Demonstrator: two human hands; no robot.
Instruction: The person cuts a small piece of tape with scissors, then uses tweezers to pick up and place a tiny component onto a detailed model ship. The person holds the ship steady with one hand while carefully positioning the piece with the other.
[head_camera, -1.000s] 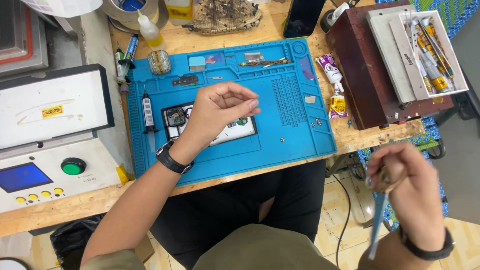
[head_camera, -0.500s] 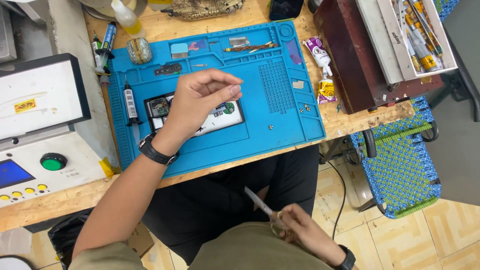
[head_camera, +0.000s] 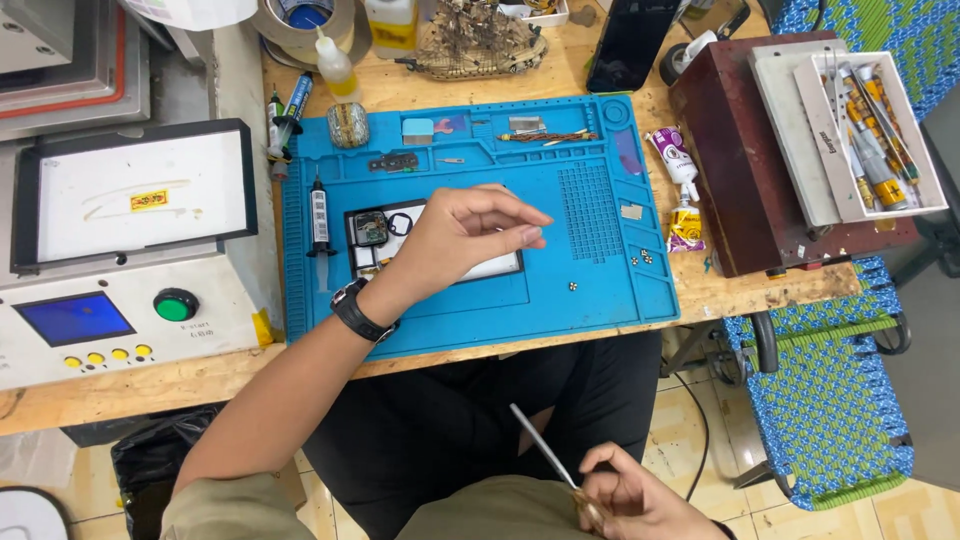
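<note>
Your left hand (head_camera: 455, 235) lay over the middle of the blue mat (head_camera: 600, 290), palm down, with the fingers loosely bent and the thumb close to the forefinger. I could not tell if something small was pinched between them. Under this hand was the opened device (head_camera: 385, 235), a flat board with white and black parts, and your palm covered its right half. A black watch (head_camera: 355, 312) sat on your left wrist, at the near edge of the mat.

Your right hand (head_camera: 625, 495) was well away from the mat, low over your lap, below the edge of the worktop (head_camera: 150, 375). Its fingers were closed around the lower end of the tweezers (head_camera: 542, 445), and the thin tip pointed up and to the left, towards the mat.

On the mat, a syringe (head_camera: 320, 215) lay just left of the device. Some small screws (head_camera: 645, 257) were at the right side of the mat, and one more lay near its front edge. Right of the mat, on the worktop, were two glue tubes (head_camera: 680, 185), and further right a dark red box (head_camera: 740, 160) carried a white tray (head_camera: 800, 120) with tools. Left of the mat stood a white machine (head_camera: 120, 330) with a green button.
</note>
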